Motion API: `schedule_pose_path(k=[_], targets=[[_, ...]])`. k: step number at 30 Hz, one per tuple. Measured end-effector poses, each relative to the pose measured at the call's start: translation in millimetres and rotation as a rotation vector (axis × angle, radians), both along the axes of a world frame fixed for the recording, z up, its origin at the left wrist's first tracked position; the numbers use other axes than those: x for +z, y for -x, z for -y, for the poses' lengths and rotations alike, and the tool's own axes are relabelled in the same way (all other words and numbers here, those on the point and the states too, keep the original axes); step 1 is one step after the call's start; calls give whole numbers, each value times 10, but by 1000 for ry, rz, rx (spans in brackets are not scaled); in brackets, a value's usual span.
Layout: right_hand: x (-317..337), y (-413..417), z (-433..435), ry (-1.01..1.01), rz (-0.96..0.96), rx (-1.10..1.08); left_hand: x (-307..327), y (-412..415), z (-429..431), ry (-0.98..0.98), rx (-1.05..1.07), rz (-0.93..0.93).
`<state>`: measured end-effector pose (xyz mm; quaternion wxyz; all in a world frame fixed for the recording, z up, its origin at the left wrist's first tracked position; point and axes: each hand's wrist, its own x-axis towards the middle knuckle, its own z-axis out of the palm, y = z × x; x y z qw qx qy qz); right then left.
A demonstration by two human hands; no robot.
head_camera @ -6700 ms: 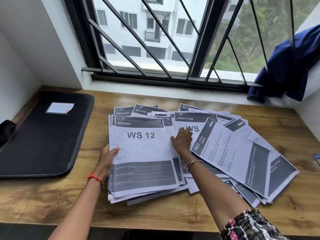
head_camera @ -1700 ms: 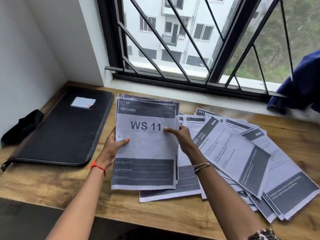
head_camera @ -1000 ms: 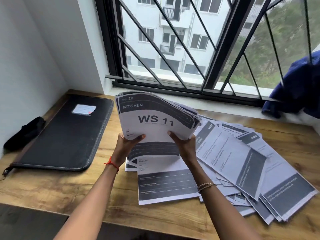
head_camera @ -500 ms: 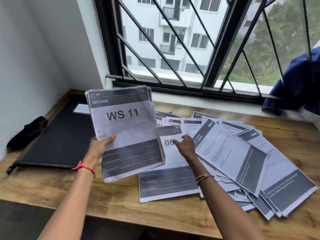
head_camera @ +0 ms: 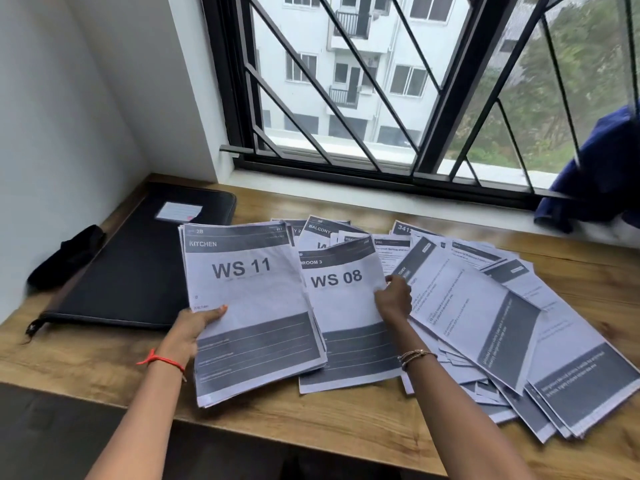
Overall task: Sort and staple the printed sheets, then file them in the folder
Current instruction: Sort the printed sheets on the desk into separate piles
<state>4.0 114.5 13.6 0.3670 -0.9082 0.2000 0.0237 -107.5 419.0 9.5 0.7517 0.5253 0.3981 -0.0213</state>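
left hand [head_camera: 192, 329]: closed on the lower left edge of a stack of sheets [head_camera: 249, 306]; the thumb lies on top and the other fingers are hidden underneath.
stack of sheets: left of centre in the frame, top page reading "KITCHEN" and "WS 11". Its upper left corner overlaps the folder [head_camera: 138, 271]. I cannot tell whether it rests on the table [head_camera: 311, 427] or is lifted.
right hand [head_camera: 393, 303]: fingers curled round the right edge of the WS 08 sheet [head_camera: 341, 306], pinching it.
WS 08 sheet: centre of the frame, its left edge tucked under the stack, its top bowed upward.
loose sheets [head_camera: 485, 323]: fanned and overlapping across the right half of the table, white with dark grey bands.
folder: black, closed, flat at the left of the table, with a white label [head_camera: 178, 212] near its top.
elsewhere: black pouch [head_camera: 65, 258] at far left; blue cloth [head_camera: 595, 174] at upper right.
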Motion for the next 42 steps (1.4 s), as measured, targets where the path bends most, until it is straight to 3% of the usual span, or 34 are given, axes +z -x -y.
schedule_pose_path(k=[4,9,14,17,21,26,31,37,42], targets=[[273,-170,33,-90,154,-179,-82,18,-22,42,-9,-39],[705,-341,157,-189,486,-432,-151,-15,-60,89,-38,-95],[871,-566,323,-358,751,-505,-152,-36,-18,105,-86,-146],[834,-635,366,-541,677,-502,-161,-78,53,120,-129,-160],[469,-566,227,-658,420,-324,-136,-163,174,120,-181,-171],[-56,-138,-167,-537,173,-14,-171,-225,163,149,-208,-128],[-399,135,-500,-407,67,217,-184,-286,124,204,-226,-31],[-379,223,-730,-269,16,366,-181,-322,79,247,-228,8],[-406,240,-811,-135,-89,421,-223,-271,73,162,-311,-128]])
